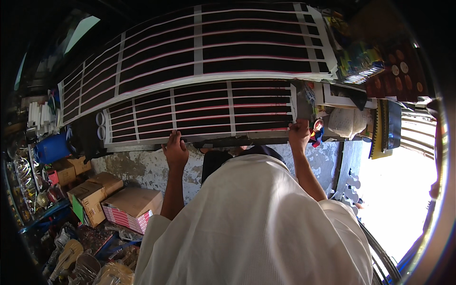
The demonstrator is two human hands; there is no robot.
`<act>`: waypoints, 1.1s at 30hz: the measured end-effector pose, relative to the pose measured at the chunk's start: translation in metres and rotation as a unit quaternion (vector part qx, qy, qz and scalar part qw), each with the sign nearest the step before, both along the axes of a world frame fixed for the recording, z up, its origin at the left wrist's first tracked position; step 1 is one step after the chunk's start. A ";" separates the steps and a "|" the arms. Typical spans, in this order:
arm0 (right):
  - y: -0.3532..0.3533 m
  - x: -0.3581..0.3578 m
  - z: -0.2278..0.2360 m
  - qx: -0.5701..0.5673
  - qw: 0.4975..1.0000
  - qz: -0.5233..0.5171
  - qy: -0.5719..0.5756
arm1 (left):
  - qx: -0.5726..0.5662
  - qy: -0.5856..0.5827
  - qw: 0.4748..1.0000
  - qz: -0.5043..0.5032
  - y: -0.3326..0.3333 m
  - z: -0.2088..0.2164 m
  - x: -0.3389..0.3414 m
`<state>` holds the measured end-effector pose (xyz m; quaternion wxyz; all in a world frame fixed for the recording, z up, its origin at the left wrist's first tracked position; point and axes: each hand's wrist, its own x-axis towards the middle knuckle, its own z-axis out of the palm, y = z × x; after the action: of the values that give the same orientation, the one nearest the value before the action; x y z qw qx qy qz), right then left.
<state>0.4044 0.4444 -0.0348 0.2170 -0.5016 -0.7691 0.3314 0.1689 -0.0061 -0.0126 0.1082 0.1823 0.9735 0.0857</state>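
Note:
A long printed sheet [199,111], black with white strips and thin red lines, lies on the table in front of me. My left hand [175,150] rests at its near edge, fingers stretched out and fingertips on the paper. At the near right corner, my right hand [299,135] is closed, its bent fingers on the sheet's edge; the thumb's grip is partly hidden. Behind lies a thick stack of larger sheets [256,75] with the same black and white pattern.
White paper rolls [100,126] stand by the sheet's left end. A whitish bundle [342,122] and a small red, blue and yellow item [317,130] sit beyond my right hand. Cardboard boxes [134,202] and plastic-wrapped goods [85,266] fill the floor at left. Bright daylight enters at right.

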 end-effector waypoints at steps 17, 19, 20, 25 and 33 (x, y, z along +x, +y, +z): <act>-0.040 -0.040 0.047 0.127 0.929 0.342 0.063 | 0.228 0.076 0.965 -0.102 0.067 0.008 0.037; -0.060 -0.060 0.047 0.075 0.907 0.406 0.080 | 0.270 0.050 0.953 -0.132 0.094 0.010 0.038; -0.069 -0.070 0.046 0.062 0.898 0.429 0.080 | 0.280 0.043 0.948 -0.141 0.106 0.011 0.037; -0.089 -0.094 0.039 0.048 0.874 0.481 0.045 | 0.298 0.056 0.937 -0.174 0.139 0.008 0.031; -0.095 -0.100 0.034 0.087 0.878 0.469 0.030 | 0.267 0.074 0.941 -0.193 0.144 0.002 0.035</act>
<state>0.3049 0.3499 -0.0009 0.1016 -0.0510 -0.9330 0.3414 0.2041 0.1381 -0.0101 -0.0021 0.3948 0.8663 0.3062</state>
